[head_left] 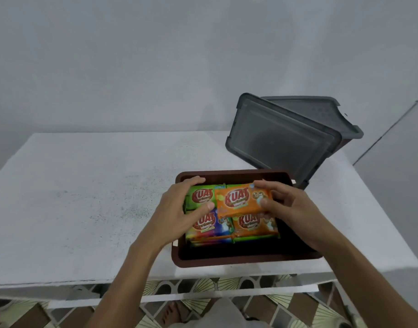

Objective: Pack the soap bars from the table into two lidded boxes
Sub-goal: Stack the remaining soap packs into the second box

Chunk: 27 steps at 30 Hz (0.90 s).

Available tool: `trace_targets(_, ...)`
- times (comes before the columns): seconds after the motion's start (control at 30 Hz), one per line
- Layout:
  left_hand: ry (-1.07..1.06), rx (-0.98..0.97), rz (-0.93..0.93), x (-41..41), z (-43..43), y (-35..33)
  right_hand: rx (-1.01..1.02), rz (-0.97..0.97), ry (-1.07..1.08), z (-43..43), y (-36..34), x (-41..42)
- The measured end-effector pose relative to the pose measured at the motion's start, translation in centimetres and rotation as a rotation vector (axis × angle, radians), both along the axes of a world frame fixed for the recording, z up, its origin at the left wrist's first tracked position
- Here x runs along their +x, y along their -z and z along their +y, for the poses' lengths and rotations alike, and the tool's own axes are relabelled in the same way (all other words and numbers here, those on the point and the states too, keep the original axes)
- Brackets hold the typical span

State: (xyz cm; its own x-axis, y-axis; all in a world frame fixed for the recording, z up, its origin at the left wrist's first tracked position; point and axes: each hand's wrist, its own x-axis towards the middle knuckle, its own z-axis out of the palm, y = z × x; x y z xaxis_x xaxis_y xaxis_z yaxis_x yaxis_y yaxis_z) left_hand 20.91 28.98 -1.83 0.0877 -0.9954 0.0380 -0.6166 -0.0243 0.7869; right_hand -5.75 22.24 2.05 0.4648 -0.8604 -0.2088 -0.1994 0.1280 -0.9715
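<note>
Worktop (84, 197): white; the open brown box (227, 261) stands on it, right of middle, at the near edge.
Left hand (179, 209): reaches into the brown box at its left side. The fingers curl over the far edge of the green soap bar (199, 197) and the thumb lies on its near edge, just beside the held bar.
Blue soap bar (212, 224): in the brown box, near-left, partly under the left hand.
Orange soap bar (242, 200): held above the packed bars, over the middle of the brown box, label up.
Second orange bar (253, 224): packed in the brown box, below the held one.
Right hand (290, 204): pinches the right end of the held orange soap bar, fingers on the far edge and thumb on the near edge.
Grey lid (281, 138): behind the brown box's far right corner, tilted, leaning on the second box (344, 144).
Second box: behind the brown box to the right, with its own grey lid on.
</note>
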Motion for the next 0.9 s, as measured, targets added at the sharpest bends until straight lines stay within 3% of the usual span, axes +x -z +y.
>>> trace_targets(0.23, -0.039, -0.120, -0.171, 0.0, -0.6, 2.3, -0.080, 0.333, -0.085, -0.5, 2.2, -2.5)
trace_targets(0.4, -0.039, -0.138, -0.276, -0.3, -0.5, 2.5, -0.348, 0.686, -0.095, 0.1, 4.4, -1.5)
trace_targets(0.57, -0.043, -0.113, -0.310, -0.3, -0.5, 2.5, -0.480, 0.856, -0.110, 0.9, 5.2, -0.8)
trace_targets(0.7, -0.063, -0.106, -0.301, -0.8, -0.7, 1.9, -0.491, 0.875, -0.102, 0.9, 4.8, -0.7)
trace_targets(0.9, -0.064, -0.114, -0.185, -2.3, -3.0, 0.0, -0.526, 0.653, 0.001, -1.2, 1.9, -1.5)
